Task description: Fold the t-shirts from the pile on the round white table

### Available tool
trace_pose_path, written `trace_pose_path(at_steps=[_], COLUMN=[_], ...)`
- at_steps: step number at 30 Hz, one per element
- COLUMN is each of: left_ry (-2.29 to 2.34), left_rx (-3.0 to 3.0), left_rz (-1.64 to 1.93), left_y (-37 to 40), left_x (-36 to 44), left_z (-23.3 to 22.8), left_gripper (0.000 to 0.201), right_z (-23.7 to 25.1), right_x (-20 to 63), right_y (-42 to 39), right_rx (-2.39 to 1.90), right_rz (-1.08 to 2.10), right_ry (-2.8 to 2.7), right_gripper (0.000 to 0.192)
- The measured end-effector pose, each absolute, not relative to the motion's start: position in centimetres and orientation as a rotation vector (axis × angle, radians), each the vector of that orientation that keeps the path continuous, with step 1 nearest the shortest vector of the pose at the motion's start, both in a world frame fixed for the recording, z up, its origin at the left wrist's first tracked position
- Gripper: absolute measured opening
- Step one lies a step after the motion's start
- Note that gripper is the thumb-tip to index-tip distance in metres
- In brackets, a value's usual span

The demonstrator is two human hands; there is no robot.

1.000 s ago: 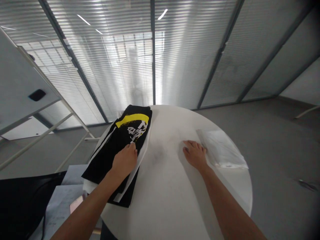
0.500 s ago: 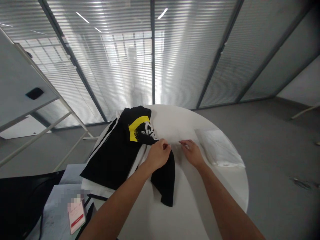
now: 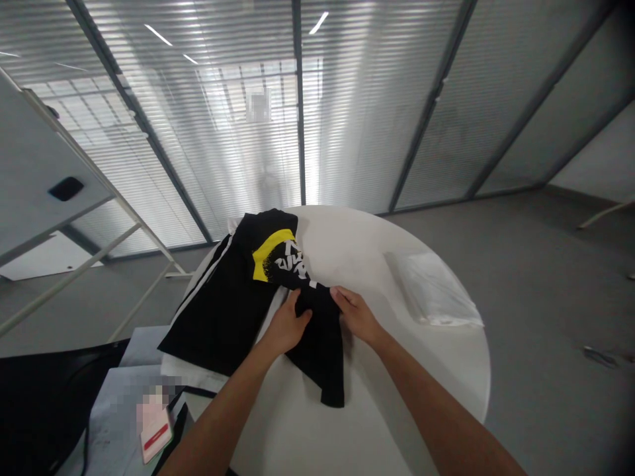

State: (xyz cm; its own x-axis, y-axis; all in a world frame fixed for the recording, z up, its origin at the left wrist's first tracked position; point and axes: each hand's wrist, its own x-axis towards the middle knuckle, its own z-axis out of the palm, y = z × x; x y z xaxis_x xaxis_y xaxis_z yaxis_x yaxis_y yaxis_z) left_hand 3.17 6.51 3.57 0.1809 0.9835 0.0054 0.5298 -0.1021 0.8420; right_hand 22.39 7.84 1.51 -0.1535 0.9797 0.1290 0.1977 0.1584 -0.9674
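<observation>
Reaching forward and inward, the left hand (image 3: 288, 324) rests against a black garment (image 3: 218, 317), thumb and forefinger parted; whether it grips the cloth cannot be told. The right hand (image 3: 356, 315), angled from the opposite side, pinches the garment's edge near a small white tag (image 3: 313, 284). White lettering (image 3: 292, 260), stylised and illegible here, adjoins a yellow band (image 3: 261, 259). The garment lies on the left part of a round white table (image 3: 357, 244); a plastic packet (image 3: 436, 291) lies at right. Beyond: a glazed partition (image 3: 367, 132) with horizontal blinds.
</observation>
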Motion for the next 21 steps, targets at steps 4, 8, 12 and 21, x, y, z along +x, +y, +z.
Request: trace_pose_path(at_steps=[4,8,12,21], left_ry=[1.44,1.311,1.182,1.504], left_rx=[1.697,1.636,1.513,1.481], left_rz=[0.869,0.924,0.958,1.131], left_y=[6.1,5.5,5.1,3.4], left_x=[2.6,2.3,2.9,-0.1], left_z=[5.0,6.8,7.8,8.7], left_gripper=[0.047,0.046,0.042,0.042], right_z=[1.7,2.3,2.5,2.8], right_x=[23.1,22.8,21.7,22.9], right_y=[8.0,7.2,6.3,7.3], right_rx=[-1.231,-1.148,-1.049,-1.047], right_rz=[1.224,1.109,0.944,0.887], right_ry=[-1.379,-1.534,-1.666,-1.419], right_gripper=[0.042,0.031,0.025,0.021])
